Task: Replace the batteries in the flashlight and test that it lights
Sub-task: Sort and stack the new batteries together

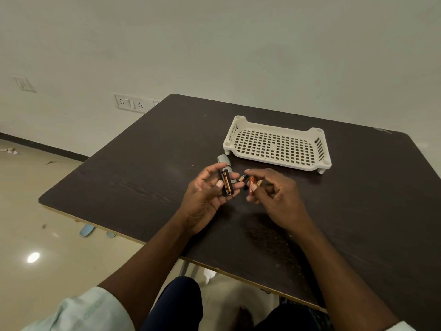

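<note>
Batteries are going into the holder, judging by how both hands sit just in front of the white perforated plastic tray (276, 145), the landmark for everything on the dark wood-grain table (358, 199). The left hand (205, 194) is near the tray's front-left corner, palm turned up, its fingers and thumb curled round a small black plastic battery holder (226, 183). One copper-coloured cell already lies in the slot facing up. Holding it open-side up this way keeps the slot visible and leaves room for the next cell to drop in.

The right hand (269, 189) is in front of the tray's front edge, just right of the holder. It grips two batteries. An orange-red cylindrical battery (251, 186) stands nearly upright between thumb and fingers, and the forefinger pinches a second, copper-and-black battery (243, 177) whose tip points toward the holder. Probably that second one is next to be seated, with the orange one kept ready behind it.

The grey metal flashlight body (224, 161) lies on the table just off the tray's front-left leg, behind the left fingers, which partly hide it. Whether its end cap is off I cannot tell. It is parked close so the loaded holder can go straight back in. The tray itself holds nothing that can be seen.
</note>
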